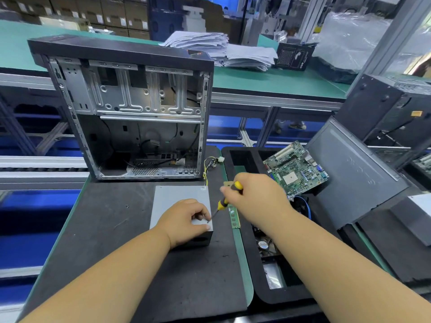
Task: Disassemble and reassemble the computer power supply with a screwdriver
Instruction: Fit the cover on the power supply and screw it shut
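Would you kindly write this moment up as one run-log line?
left hand: holds power supply on mat | right hand: grips screwdriver, tip at near right top corner | case: open behind

Right hand (254, 201) holds screwdriver (225, 202) (tilted) on power supply (179, 199).

The power supply (179, 201) is plain grey on a black mat (112, 229). The screwdriver (227, 199) is yellow with black (banded handle). The circuit board (296, 169) is green.
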`<state>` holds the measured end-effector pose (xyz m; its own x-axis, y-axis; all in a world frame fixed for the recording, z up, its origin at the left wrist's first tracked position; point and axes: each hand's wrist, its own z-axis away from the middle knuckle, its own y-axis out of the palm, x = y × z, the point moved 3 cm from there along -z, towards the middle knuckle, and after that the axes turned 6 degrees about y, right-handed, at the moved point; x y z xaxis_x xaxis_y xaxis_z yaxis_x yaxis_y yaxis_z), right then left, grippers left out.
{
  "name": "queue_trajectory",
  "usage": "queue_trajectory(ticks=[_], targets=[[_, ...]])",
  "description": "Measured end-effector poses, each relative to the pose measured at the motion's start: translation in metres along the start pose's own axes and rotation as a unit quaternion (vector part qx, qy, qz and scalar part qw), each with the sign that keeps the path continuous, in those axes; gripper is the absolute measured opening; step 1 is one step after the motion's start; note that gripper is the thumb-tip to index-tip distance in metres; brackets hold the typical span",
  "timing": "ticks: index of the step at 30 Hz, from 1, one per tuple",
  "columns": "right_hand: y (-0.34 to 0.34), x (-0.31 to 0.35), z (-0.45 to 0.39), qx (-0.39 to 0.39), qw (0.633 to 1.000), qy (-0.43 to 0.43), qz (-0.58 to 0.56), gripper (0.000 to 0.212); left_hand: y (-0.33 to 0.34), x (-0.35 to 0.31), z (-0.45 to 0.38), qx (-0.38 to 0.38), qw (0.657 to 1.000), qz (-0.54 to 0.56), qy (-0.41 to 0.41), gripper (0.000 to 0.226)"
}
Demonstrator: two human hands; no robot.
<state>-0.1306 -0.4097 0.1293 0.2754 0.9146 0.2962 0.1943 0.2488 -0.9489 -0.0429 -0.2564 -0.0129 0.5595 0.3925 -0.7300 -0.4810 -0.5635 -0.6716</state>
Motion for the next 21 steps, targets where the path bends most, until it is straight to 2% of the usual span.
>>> queue_trajectory(ticks=[3,7,12,16,21], targets=[[-0.01,-0.009,0.001,-0.063,0.995,0.002,-0.071,0.045,0.002,0.0,-0.001,-0.004,1.0,-0.019,-0.003,0.016],[-0.009,-0.012,0.0,-0.061,0.987,0.017,-0.147,0.037,0.004,-0.003,-0.001,-0.004,1.0,-0.016,-0.012,0.015],[0.003,0.0,-0.003,-0.035,0.93,0.048,-0.364,0.008,-0.003,-0.005,0.002,-0.013,0.999,0.002,-0.038,0.02],[0.025,0.014,-0.012,-0.004,0.899,0.077,-0.43,0.009,-0.039,0.027,0.021,-0.119,0.988,-0.015,-0.101,0.025],[0.066,0.042,-0.029,0.039,0.857,0.134,-0.496,0.009,-0.088,0.094,0.064,-0.222,0.95,-0.028,-0.218,0.017]])
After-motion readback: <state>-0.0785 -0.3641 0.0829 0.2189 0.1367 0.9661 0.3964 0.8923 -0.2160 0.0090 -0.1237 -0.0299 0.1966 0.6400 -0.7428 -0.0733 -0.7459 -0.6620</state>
